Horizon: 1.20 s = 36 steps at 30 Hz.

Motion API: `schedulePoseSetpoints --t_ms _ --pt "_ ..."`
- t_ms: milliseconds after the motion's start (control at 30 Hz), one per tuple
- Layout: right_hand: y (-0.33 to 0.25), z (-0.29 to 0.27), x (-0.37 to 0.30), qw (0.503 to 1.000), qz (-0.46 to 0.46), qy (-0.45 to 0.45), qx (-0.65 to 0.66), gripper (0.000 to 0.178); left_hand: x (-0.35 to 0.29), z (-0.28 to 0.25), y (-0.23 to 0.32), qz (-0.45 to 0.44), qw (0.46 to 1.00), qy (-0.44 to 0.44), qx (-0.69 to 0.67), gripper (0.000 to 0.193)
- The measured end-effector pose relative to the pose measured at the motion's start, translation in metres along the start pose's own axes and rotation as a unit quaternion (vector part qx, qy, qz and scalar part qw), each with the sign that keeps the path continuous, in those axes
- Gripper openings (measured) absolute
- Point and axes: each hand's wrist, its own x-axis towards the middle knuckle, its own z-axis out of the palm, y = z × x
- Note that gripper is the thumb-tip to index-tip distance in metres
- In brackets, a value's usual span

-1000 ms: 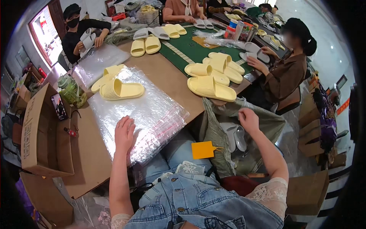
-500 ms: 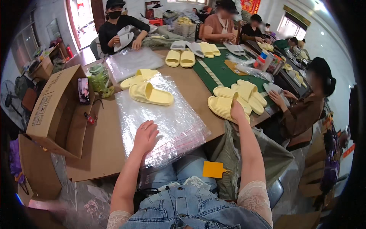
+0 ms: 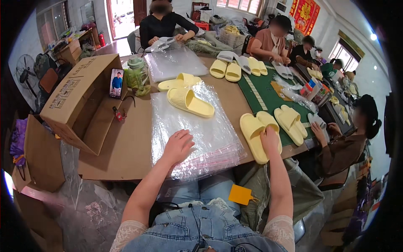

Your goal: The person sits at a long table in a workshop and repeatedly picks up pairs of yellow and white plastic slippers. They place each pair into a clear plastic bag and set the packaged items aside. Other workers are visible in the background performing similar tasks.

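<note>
A pair of pale yellow slide slippers (image 3: pixel 254 136) lies side by side at the table's right front, toes pointing away from me. My right hand (image 3: pixel 270 142) reaches into the right one's foot opening, its fingers closed on the pair at the inner edges; the fingertips are partly hidden. Fingers apart and empty, my left hand (image 3: pixel 179 147) rests on a stack of clear plastic bags (image 3: pixel 210 138). Farther up that stack, one ribbed yellow slipper (image 3: pixel 191 103) overlaps another yellow slipper (image 3: pixel 179 82).
An open cardboard box (image 3: pixel 79 105) with a phone (image 3: pixel 116 83) stands left, beside a green jar (image 3: pixel 137 75). Another yellow pair (image 3: pixel 290 124) sits on the green mat (image 3: pixel 268 90). Co-workers handle grey slippers across and right. A sack (image 3: pixel 294 189) hangs at the table's front.
The right-hand slippers have been drawn nearer and turned side by side, toes away. My view has shifted left. The co-worker across has lowered the grey slippers to the table.
</note>
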Motion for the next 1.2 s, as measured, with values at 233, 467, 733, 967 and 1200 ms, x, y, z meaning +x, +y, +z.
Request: schedulePoseSetpoints --t_ms 233,467,733,967,1200 --pt "-0.009 -0.012 -0.025 0.998 0.022 0.006 0.061 0.027 -0.001 -0.002 0.001 -0.031 0.999 -0.008 -0.012 0.032" --pt "-0.066 -0.045 -0.055 0.972 0.068 0.086 0.208 0.019 -0.005 0.003 -0.006 -0.02 1.0 0.012 -0.006 0.037" --pt "-0.156 -0.019 -0.08 0.959 -0.018 -0.014 0.283 0.021 -0.002 -0.001 -0.001 -0.04 0.999 -0.003 0.009 0.041" --pt "-0.163 0.012 -0.068 0.987 -0.097 -0.078 0.097 0.035 0.002 -0.006 0.007 -0.05 0.999 -0.018 -0.009 0.048" --pt "-0.124 0.017 -0.063 0.997 -0.008 -0.029 0.074 0.033 -0.002 -0.002 0.006 -0.064 0.998 -0.006 -0.021 0.045"
